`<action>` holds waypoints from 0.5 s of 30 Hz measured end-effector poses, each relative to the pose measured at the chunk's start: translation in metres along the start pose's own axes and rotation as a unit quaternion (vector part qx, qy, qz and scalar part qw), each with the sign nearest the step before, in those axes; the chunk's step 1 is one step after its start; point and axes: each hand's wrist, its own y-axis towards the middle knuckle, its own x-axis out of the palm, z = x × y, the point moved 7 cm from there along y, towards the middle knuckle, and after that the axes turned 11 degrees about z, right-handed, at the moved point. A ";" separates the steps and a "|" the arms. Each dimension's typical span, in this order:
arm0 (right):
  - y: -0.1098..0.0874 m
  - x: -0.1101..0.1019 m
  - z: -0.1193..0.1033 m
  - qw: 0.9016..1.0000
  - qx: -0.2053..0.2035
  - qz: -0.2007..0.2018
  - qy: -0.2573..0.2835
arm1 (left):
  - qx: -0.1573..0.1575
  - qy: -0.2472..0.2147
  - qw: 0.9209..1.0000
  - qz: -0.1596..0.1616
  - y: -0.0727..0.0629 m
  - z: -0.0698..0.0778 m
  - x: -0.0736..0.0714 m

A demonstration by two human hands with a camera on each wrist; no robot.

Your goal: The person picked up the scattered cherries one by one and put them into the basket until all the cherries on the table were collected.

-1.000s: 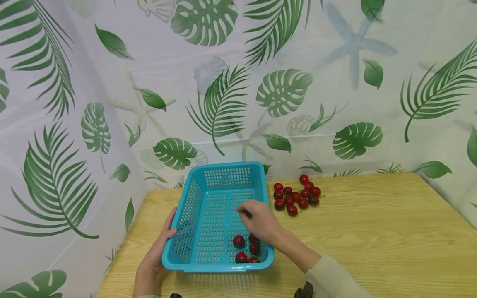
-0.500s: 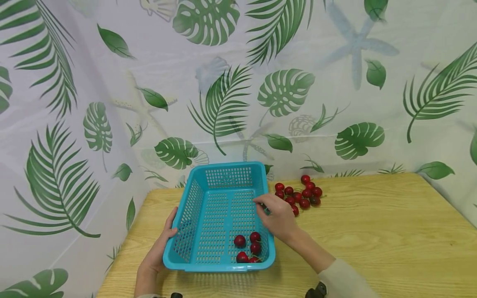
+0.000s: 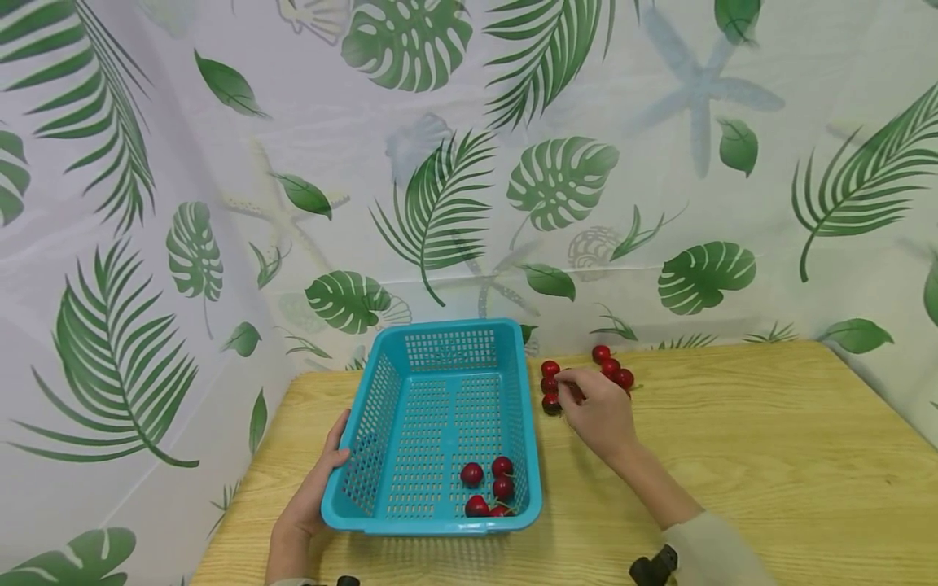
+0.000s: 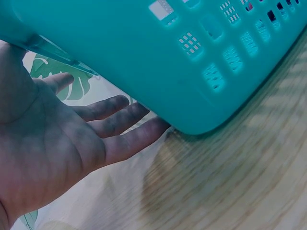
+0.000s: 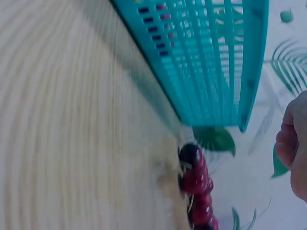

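Note:
A blue plastic basket [image 3: 449, 439] with slotted walls sits on the table, several red cherries [image 3: 472, 474] lying in its near right corner. My left hand [image 3: 311, 496] holds its left side, thumb on the rim and the other fingers along the outside. In the left wrist view, the fingers [image 4: 139, 136] reach to the basket's lower edge. Right of the basket, my right hand [image 3: 601, 411] hovers over a cluster of cherries [image 5: 196, 184], fingers loosely bent with nothing held. It hides part of that cluster in the head view.
The wooden table [image 3: 762, 439] stretches off to the right. Behind it and along the left hangs a white cloth [image 3: 615, 89] printed with green leaves, close to the basket's far end.
My right hand has moved from inside the basket, over its right wall, to the cherries outside. One more cherry shows in the basket's corner, uncovered by the hand. My left hand stays put.

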 end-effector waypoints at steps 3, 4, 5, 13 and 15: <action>-0.004 -0.005 0.016 0.999 0.028 -0.003 -0.018 | -0.009 0.001 1.000 0.003 0.000 -0.001 0.001; -0.006 -0.006 0.021 0.999 0.035 -0.006 -0.023 | -0.010 0.000 1.000 0.005 0.000 -0.001 0.000; -0.008 -0.007 0.026 0.999 0.040 -0.009 -0.027 | -0.012 0.001 1.000 0.006 0.000 -0.001 0.000; -0.026 -0.011 0.078 0.979 0.146 -0.104 -0.095 | -0.012 0.003 1.000 0.002 -0.001 -0.001 0.002; -0.031 -0.011 0.090 0.966 0.186 -0.144 -0.110 | -0.011 0.005 1.000 -0.002 -0.001 -0.001 0.002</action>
